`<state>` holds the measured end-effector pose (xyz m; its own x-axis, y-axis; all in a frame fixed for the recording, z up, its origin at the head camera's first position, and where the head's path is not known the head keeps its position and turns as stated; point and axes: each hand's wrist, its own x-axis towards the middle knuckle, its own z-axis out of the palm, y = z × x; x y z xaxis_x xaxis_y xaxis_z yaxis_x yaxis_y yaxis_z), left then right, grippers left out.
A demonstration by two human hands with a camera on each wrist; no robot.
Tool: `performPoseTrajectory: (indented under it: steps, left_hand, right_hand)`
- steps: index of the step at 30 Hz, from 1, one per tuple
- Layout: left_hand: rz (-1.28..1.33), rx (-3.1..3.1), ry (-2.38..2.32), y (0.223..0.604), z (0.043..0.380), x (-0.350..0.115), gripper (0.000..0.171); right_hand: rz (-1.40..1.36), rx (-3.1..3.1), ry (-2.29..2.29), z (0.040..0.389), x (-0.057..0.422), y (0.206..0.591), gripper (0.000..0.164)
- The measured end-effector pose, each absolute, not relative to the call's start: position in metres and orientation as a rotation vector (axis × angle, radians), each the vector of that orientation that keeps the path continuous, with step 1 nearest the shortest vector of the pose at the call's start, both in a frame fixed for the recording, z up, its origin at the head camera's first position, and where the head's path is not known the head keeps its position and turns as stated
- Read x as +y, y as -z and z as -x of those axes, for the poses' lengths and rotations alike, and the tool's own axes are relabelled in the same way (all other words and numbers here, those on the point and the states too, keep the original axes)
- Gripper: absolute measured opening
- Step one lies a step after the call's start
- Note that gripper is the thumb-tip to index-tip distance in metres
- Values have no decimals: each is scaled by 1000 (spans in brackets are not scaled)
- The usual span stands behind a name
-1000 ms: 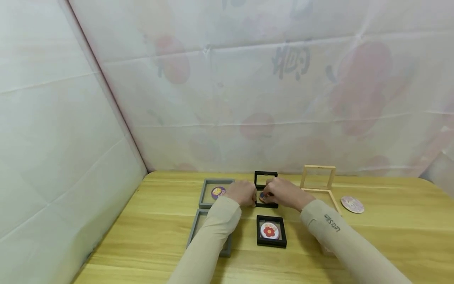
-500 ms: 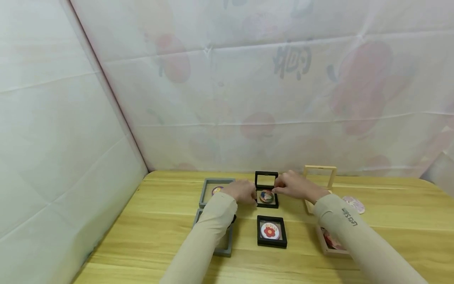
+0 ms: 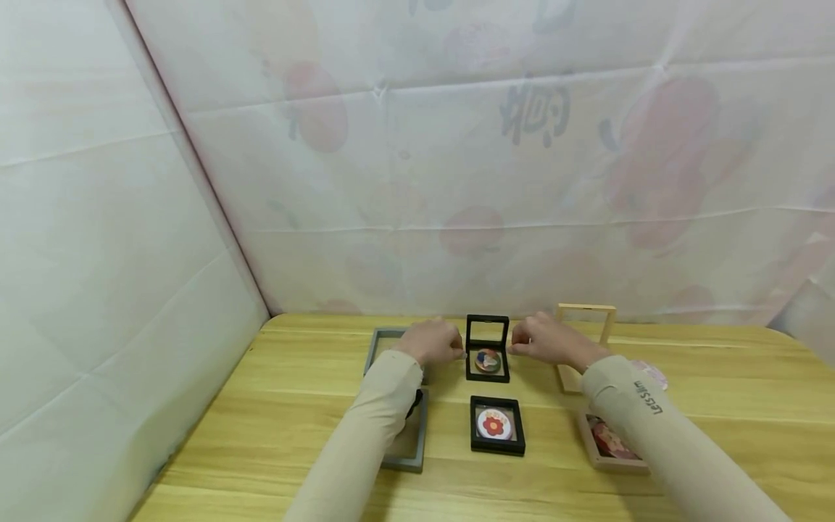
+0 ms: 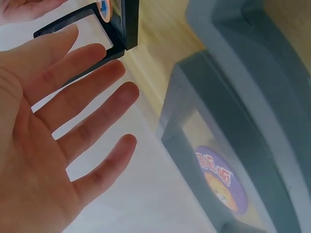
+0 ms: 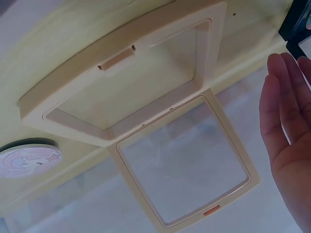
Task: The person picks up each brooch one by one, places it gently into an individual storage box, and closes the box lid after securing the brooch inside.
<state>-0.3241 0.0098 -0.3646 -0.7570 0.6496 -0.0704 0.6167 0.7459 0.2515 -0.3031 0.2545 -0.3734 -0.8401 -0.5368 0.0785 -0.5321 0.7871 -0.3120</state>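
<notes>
A small black display frame (image 3: 488, 378) stands unfolded near the back of the table, its lid upright. Inside its lower half lies a round, multicoloured badge (image 3: 487, 360). My left hand (image 3: 432, 342) is just left of this frame and holds nothing; in the left wrist view its fingers (image 4: 92, 92) are spread apart. On the other side, my right hand (image 3: 548, 339) hovers beside the frame, also with nothing in it, its fingers (image 5: 282, 97) loosely extended in the right wrist view. Nearer me, a second black frame (image 3: 497, 448) lies flat with a red-flower badge (image 3: 494, 425) in it.
Two grey frames (image 3: 418, 451) lie at left, partly under my left arm; the rear one holds a purple badge (image 4: 222, 179). At right stand an unfolded cream frame (image 3: 586, 307), a loose pink badge (image 5: 30, 160) and a pinkish frame (image 3: 620, 465) with a reddish picture.
My right hand has let go of the multicoloured badge, now lying in the black frame, and moved right. My left hand has drawn back slightly left from the frame's edge.
</notes>
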Motion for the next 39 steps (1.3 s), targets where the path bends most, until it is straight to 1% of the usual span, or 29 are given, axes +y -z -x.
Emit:
performPoseTrajectory:
  steps: [17, 22, 26, 32, 36, 39]
  left_hand:
    - [-902, 2865, -411, 373, 331, 4, 23]
    - [-836, 2854, -524, 374, 333, 4, 24]
    - [-811, 2855, -627, 375, 335, 5, 28]
    - [-753, 2824, -743, 373, 337, 6, 43]
    - [-724, 2815, -801, 372, 336, 8, 42]
    - [-713, 2801, -830, 373, 337, 10, 44]
  right_hand:
    - [802, 2963, 600, 301, 258, 367, 15]
    - [765, 2944, 670, 303, 261, 366, 19]
    - [736, 2941, 703, 306, 262, 367, 27]
    - [578, 2899, 843, 307, 257, 368, 36]
    - [432, 2856, 964, 306, 253, 369, 40]
    - [352, 2828, 1046, 306, 250, 370, 44]
